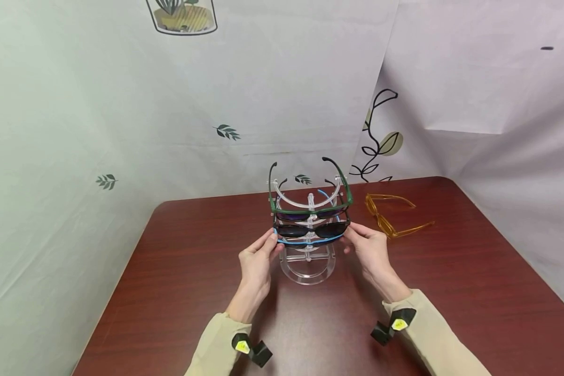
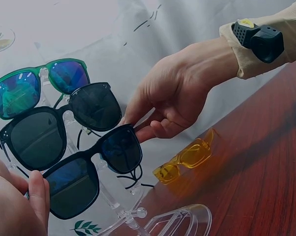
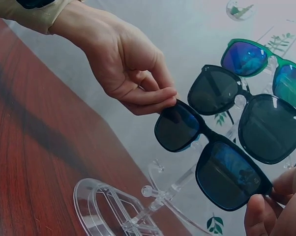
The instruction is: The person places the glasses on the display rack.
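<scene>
Both hands hold a pair of dark sunglasses with blue temples [image 1: 308, 242] at the lowest of three occupied levels on a clear display stand [image 1: 308, 281]. The left hand [image 1: 256, 266] pinches one front corner, and the right hand [image 1: 371, 254] pinches the other. From the left wrist, their dark lenses [image 2: 74, 184] face the camera. Just above sit black sunglasses [image 1: 331, 230], and over those, green-framed sunglasses [image 1: 310, 212] with bluish lenses. Below the held pair, the stand's clear post and lower peg [image 3: 147, 191] show in the right wrist view.
Yellow glasses [image 1: 386, 226] lie on the dark red wooden table [image 1: 183, 292], right of the stand, with their temples spread. A pale patterned cloth [image 1: 282, 94] hangs behind the table's far edge and along its sides.
</scene>
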Action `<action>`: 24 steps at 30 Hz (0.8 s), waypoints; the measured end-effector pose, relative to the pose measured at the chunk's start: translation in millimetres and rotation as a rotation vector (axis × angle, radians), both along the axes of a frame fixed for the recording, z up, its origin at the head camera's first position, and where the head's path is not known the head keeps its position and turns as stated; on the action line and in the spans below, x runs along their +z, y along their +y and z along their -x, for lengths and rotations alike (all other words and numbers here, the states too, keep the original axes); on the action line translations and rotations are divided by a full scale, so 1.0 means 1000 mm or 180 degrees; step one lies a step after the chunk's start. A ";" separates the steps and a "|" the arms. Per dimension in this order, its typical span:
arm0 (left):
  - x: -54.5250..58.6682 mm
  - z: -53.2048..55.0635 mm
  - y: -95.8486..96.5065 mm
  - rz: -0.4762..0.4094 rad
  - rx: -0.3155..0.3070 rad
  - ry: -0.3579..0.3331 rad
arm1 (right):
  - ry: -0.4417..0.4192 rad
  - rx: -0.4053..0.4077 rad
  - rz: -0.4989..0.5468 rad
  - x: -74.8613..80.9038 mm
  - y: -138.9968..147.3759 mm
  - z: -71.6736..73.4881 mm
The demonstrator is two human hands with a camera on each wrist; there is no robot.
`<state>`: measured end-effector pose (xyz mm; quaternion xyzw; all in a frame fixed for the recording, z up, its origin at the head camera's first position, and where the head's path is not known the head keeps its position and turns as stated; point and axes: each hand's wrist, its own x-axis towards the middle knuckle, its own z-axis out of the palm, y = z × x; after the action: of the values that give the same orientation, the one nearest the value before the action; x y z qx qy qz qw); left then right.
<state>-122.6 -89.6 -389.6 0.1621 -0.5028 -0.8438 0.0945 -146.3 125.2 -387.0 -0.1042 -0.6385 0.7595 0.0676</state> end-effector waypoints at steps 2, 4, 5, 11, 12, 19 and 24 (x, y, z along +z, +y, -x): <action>0.000 0.000 0.000 -0.0004 0.0012 -0.0010 | -0.0001 0.0007 0.0001 -0.001 0.000 0.001; -0.001 0.001 0.001 -0.0011 0.0022 -0.0016 | 0.0002 0.0009 -0.0008 -0.002 0.000 0.001; -0.001 0.001 0.001 -0.0017 0.0024 -0.0017 | 0.0001 0.0016 -0.0012 -0.002 0.000 0.001; -0.003 0.002 0.001 -0.0025 0.0013 0.0000 | -0.0025 0.0050 -0.0041 -0.004 0.001 0.001; -0.003 0.002 0.001 -0.0019 0.0009 -0.0003 | -0.0028 0.0053 -0.0040 -0.004 0.001 0.001; -0.005 0.003 0.000 0.0007 0.0012 -0.0041 | -0.0042 0.0066 -0.0014 -0.006 0.001 0.002; -0.006 0.004 0.001 -0.0040 0.0033 -0.0024 | -0.0020 0.0076 -0.0018 -0.005 0.001 0.002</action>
<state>-126.4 -88.3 -395.3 0.1684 -0.4969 -0.8459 0.0960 -148.3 126.4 -391.9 -0.0988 -0.6420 0.7582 0.0568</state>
